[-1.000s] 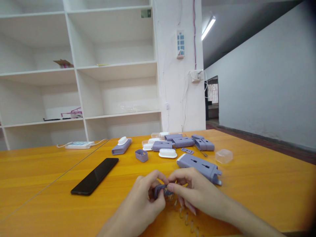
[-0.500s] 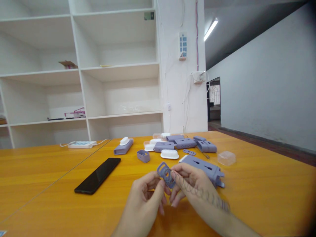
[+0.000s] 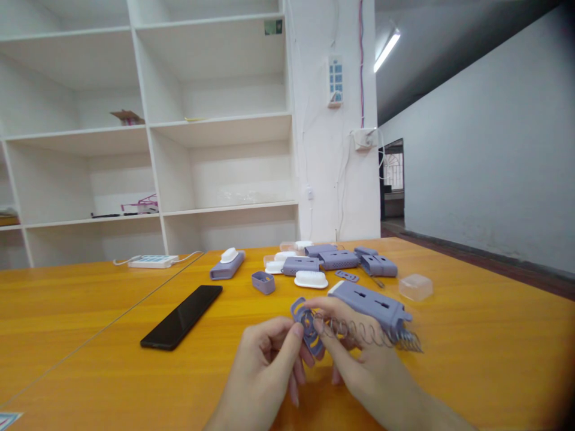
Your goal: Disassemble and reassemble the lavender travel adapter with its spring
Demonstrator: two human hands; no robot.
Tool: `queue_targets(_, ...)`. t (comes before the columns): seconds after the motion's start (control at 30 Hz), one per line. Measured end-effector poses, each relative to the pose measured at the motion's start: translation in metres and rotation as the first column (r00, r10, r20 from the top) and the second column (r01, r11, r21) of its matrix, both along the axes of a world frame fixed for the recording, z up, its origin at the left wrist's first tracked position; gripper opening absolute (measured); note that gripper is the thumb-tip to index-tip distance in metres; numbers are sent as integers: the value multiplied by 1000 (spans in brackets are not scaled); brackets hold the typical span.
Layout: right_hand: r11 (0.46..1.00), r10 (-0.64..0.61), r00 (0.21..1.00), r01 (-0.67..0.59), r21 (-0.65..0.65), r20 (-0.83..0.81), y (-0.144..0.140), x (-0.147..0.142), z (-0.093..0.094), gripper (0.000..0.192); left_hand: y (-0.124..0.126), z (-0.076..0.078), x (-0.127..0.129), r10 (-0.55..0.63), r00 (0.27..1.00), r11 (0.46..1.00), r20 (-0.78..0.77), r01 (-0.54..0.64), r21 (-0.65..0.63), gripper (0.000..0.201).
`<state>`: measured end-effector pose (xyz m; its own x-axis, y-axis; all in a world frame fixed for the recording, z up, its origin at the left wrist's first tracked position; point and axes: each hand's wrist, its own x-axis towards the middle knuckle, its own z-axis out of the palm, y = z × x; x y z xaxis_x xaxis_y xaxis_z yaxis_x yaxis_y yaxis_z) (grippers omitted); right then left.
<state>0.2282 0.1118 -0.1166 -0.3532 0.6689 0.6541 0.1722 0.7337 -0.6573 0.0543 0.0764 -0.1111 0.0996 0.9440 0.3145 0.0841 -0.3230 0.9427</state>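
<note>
Fingers of your left hand (image 3: 269,359) and right hand (image 3: 359,359) pinch a small purple plate (image 3: 305,326) together, just in front of the long purple housing (image 3: 371,304). Your right hand also closes around a wire spring (image 3: 368,335) running from the plate toward the housing's near end.

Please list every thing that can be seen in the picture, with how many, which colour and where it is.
small slotted piece: 1, purple, held between both hands
coil spring: 1, grey metal, runs from the slotted piece out to the right
long housing: 1, purple, on the table behind the right hand
phone: 1, black, flat on the table at left
plastic parts: several, purple and white, grouped at the far side of the table
clear cap: 1, transparent, right of the parts
power strip: 1, white, far left of the table
table: 1, orange wood
shelves: 1 unit, white, behind the table
left hand: 1, pinches the slotted piece
right hand: 1, at the spring's end
</note>
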Motion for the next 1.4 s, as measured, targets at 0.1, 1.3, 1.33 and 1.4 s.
queue_targets(0.1,985,63,996,-73,155,71,-1,6,7,25,-1,0,-2,4,1000,1000,-13,-4,-15,55)
queue_targets(1.3,874,128,939,-260,411,321,5,26,20,21,-14,-1,-3,-53,999,994,-11,51,-95,61)
queue_targets(1.33,868,133,940,-263,421,313,5,25,21,20,-14,-1,-3,-45,999,995,-13,43,-95,61)
queue_targets(1.4,860,133,943,-264,436,306,5,24,21,19,-15,-2,-2,-35,999,995,-15,34,-93,62)
